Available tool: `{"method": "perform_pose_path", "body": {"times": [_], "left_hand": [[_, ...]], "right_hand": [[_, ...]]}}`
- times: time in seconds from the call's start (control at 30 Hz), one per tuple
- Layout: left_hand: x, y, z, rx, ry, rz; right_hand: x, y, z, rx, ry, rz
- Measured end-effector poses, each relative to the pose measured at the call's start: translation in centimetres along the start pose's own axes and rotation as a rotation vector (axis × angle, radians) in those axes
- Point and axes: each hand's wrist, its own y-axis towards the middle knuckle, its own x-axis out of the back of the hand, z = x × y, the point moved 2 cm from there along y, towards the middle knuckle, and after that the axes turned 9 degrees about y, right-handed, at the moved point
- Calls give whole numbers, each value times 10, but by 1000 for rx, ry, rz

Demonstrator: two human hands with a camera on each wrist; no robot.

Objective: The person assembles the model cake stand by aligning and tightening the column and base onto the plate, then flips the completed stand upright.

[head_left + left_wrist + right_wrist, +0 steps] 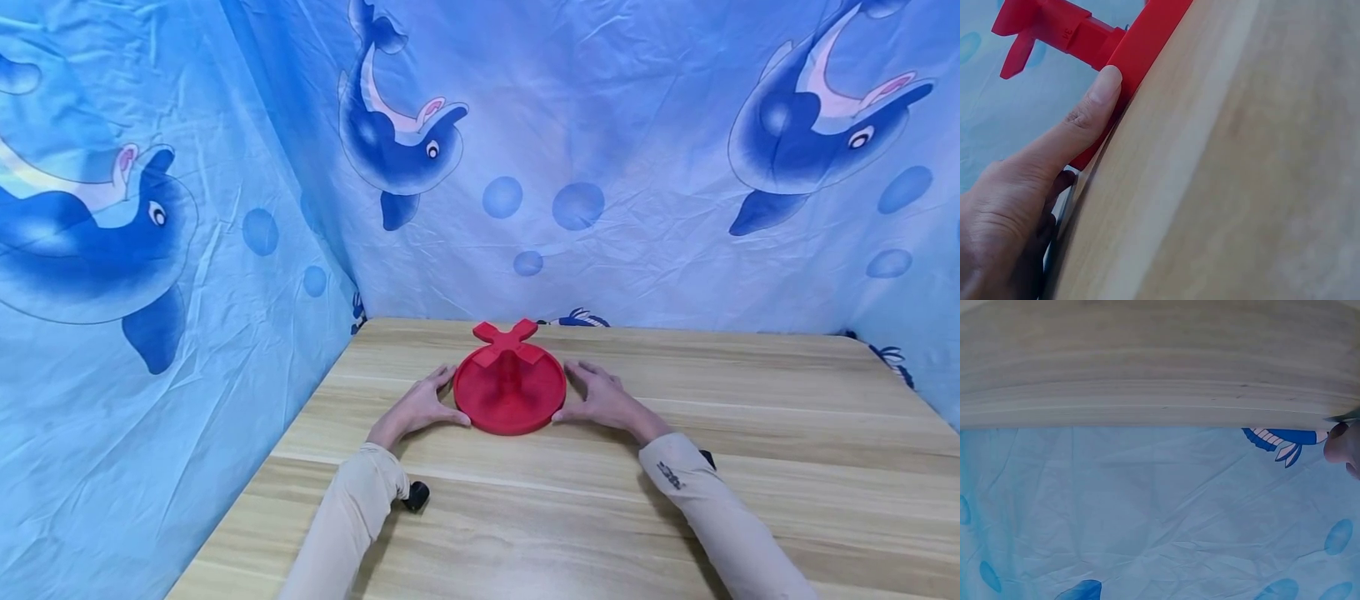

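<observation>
A red round base point(476, 404) with a raised rim lies flat on the wooden table. A post point(510, 379) rises from its middle, topped by a cross-shaped red piece point(506, 342). My left hand point(422, 407) curves round the base's left side. In the left wrist view, its thumb point(1100, 94) presses the outer rim, and the other fingers are mostly hidden behind. On the opposite side my right hand point(600, 400) cups the rim between thumb and fingers. Only a small part of the right hand point(1341, 450) shows in the right wrist view; the base is out of sight there.
The wooden table point(540, 508) extends around the base. Blue cloth point(637, 275) printed with dolphins hangs behind the table's far edge and along its left side. A black device point(416, 497) sits at the left wrist, and part of another point(707, 458) shows at the right.
</observation>
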Motion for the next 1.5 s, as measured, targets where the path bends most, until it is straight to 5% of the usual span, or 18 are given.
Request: {"method": "perform_pose_path", "body": {"times": [0.57, 0.83, 1.0, 1.23, 1.5], "left_hand": [[-4, -3, -5, -5, -49, -6], [-3, -8, -12, -28, -217, -45], [-6, -8, -18, -65, -319, -78], [-7, -6, -40, -53, -450, -76], [22, -9, -86, 73, -496, -52]], "right_hand": [[0, 5, -4, -29, 31, 34], [11, -5, 3, 5, 289, 47], [23, -14, 9, -50, 346, 33], [42, -29, 18, -88, 405, -1], [68, -42, 33, -100, 505, 1]]}}
